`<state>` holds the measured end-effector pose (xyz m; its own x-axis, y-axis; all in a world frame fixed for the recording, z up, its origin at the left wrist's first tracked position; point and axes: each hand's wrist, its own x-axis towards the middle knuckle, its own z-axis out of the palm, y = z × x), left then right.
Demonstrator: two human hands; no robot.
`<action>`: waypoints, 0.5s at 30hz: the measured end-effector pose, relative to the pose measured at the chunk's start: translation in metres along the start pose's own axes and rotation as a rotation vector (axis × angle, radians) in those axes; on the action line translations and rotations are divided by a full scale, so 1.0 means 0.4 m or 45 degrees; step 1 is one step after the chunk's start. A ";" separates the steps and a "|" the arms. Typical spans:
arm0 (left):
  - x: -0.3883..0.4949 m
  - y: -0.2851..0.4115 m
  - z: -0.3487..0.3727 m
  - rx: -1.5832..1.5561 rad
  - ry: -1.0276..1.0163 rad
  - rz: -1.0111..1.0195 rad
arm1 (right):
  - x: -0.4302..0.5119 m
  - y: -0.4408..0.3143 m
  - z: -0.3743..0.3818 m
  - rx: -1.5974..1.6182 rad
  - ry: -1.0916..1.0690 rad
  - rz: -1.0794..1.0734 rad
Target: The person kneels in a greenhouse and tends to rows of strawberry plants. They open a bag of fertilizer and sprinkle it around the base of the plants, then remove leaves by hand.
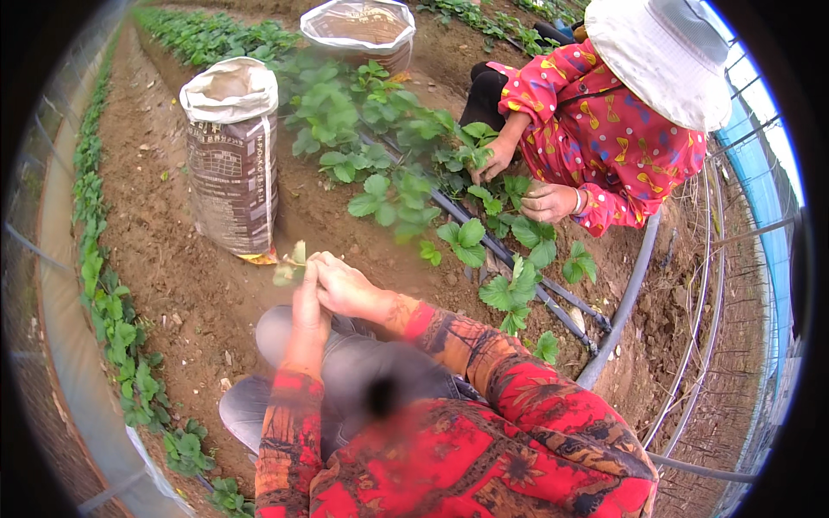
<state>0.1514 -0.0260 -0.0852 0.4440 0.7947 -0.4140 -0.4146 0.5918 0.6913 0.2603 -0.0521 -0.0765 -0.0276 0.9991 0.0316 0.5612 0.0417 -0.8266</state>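
Observation:
My left hand (309, 317) and my right hand (346, 288) are pressed together above my bent knees. A plucked sprig of pale, yellowish leaves (288, 270) sticks out to the left from between their fingertips, its stem partly hidden by the fingers. Just beyond the sprig stands an upright brown printed woven sack (230, 175) with a white rolled rim, its mouth open. Strawberry plants (395, 201) grow on the soil bed ahead and to the right of my hands; some look blurred.
A co-worker in a white hat (660, 58) crouches at right, both hands (547, 202) among the leaves. Black drip hoses (466, 217) run along the bed to a thick grey pipe (625, 304). A second sack (359, 32) stands behind. Another plant row (120, 337) edges the left wall.

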 end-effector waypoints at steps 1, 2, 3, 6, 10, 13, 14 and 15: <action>0.002 0.018 -0.005 -0.206 0.003 -0.023 | -0.009 -0.001 -0.002 -0.008 -0.040 -0.136; 0.004 0.028 -0.005 -0.225 0.070 -0.065 | -0.019 -0.003 -0.008 -0.015 -0.081 -0.273; 0.002 0.027 -0.003 -0.160 0.173 -0.027 | -0.025 -0.005 -0.015 0.076 -0.060 -0.275; 0.005 0.026 -0.040 -0.138 0.463 0.019 | -0.038 -0.027 -0.064 0.453 0.096 -0.086; 0.025 0.013 -0.054 -0.095 0.357 -0.079 | -0.015 0.246 -0.133 -0.434 0.404 0.100; 0.005 0.033 -0.030 0.015 0.196 -0.314 | -0.072 0.443 -0.185 -1.021 0.218 0.109; -0.005 0.041 -0.023 0.019 0.158 -0.343 | -0.080 0.470 -0.208 -0.975 0.123 0.168; -0.004 0.039 -0.028 0.031 0.151 -0.336 | -0.081 0.488 -0.229 -0.934 0.028 0.230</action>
<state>0.1352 -0.0165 -0.0803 0.4374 0.6248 -0.6468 -0.2771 0.7779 0.5640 0.4464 -0.0758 -0.1874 0.1292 0.9903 -0.0510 0.9624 -0.1376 -0.2344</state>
